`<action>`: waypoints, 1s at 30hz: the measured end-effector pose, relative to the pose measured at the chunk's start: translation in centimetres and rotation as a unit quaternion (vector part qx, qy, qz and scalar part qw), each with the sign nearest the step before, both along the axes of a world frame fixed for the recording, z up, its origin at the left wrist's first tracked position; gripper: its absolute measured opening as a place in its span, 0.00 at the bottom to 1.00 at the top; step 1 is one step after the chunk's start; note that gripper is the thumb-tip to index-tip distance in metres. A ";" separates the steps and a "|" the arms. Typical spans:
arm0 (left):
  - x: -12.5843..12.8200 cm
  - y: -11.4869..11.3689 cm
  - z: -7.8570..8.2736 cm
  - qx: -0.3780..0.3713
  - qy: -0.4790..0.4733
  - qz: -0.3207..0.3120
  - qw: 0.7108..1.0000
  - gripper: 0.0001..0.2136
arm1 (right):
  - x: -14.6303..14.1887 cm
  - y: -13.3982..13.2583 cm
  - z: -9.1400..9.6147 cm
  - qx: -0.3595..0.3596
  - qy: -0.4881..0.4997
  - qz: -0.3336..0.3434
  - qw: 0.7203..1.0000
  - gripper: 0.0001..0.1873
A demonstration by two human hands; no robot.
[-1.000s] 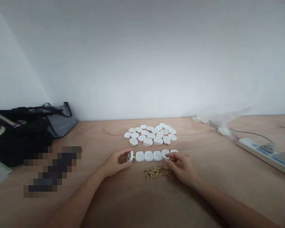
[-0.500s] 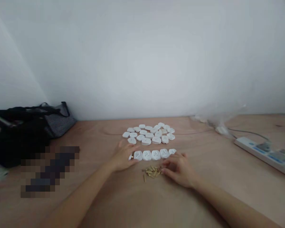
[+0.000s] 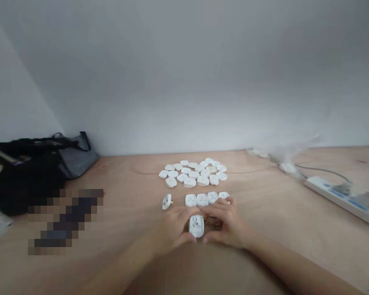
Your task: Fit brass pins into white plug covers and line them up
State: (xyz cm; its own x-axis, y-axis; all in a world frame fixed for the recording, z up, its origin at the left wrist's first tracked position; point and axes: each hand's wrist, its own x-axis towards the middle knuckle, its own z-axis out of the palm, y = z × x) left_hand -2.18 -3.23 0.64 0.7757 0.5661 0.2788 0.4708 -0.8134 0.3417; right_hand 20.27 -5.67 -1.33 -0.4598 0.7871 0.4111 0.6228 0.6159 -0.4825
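A white plug housing (image 3: 197, 226) with slots in its face is tilted up toward me. My left hand (image 3: 176, 227) grips its left side between thumb and fingers. On the other side, my right hand (image 3: 229, 221) curls its index finger and thumb around the housing's right edge. Behind the right fingers a few brass pins (image 3: 213, 221) show, mostly hidden. Just beyond the hands stands a short row of white housings (image 3: 202, 200), its right end partly covered by my right fingers. Left of it, another housing (image 3: 167, 201) rests on edge with a brass-coloured bit sticking out.
Farther back on the wooden table (image 3: 135, 176) lie several more white housings (image 3: 190, 182). To the right are a power strip (image 3: 341, 196) with cables and a clear plastic bag (image 3: 285, 157). A dark bag (image 3: 27, 172) and a blurred dark object (image 3: 69, 219) occupy the left.
My left hand has taken the left housing of the row and brought it nearer and to the right. My right hand has moved from the brass pins to meet it.
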 end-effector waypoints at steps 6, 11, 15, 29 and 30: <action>0.7 -0.5 -0.6 -0.055 -0.040 0.006 0.998 0.23 | -0.5 -0.1 0.1 0.006 -0.012 0.020 1.000 0.29; 0.7 -0.9 -1.1 -0.082 -0.062 0.020 0.994 0.20 | -0.6 0.2 -0.3 0.039 -0.015 0.027 0.999 0.26; 0.3 -0.7 -1.1 -0.068 -0.089 0.031 0.993 0.19 | -0.7 0.2 -0.1 0.046 -0.011 0.021 0.999 0.26; -1.4 0.8 -1.4 -0.093 -0.018 0.011 0.995 0.08 | -0.2 0.1 -0.5 0.034 -0.006 -0.030 0.999 0.21; -1.3 0.7 -1.3 -0.097 -0.020 0.014 0.995 0.07 | -0.3 0.0 -0.4 0.036 -0.008 -0.032 0.999 0.21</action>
